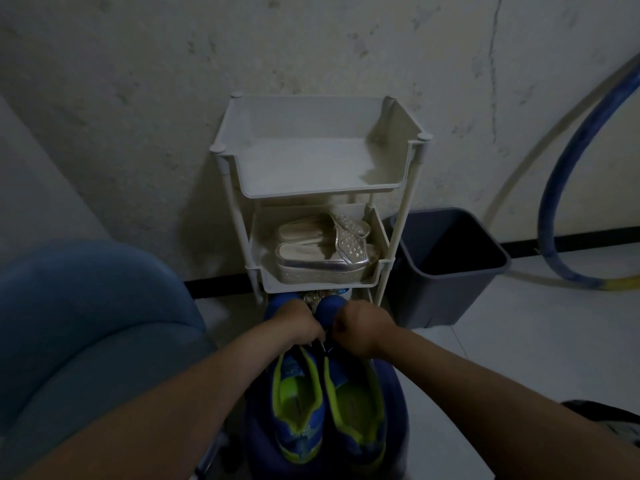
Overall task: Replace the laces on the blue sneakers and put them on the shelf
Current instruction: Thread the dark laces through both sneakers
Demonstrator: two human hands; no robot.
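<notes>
Two blue sneakers with lime-green lining sit side by side below me, the left sneaker (pixel 298 403) and the right sneaker (pixel 356 407), toes pointing at the white shelf rack (pixel 242 168). My left hand (pixel 294 323) grips the front of the left sneaker, fingers curled over its lacing. My right hand (pixel 360 327) grips the front of the right one the same way. The laces are mostly hidden under my hands. The toes reach under the rack's middle tier.
The rack's top tray (pixel 311 157) holds nothing; its middle tier carries silver platform sandals (pixel 322 251). A dark bin (pixel 450 265) stands right of the rack. A blue padded chair (pixel 86 323) is at my left. A blue hoop (pixel 561 202) leans on the wall.
</notes>
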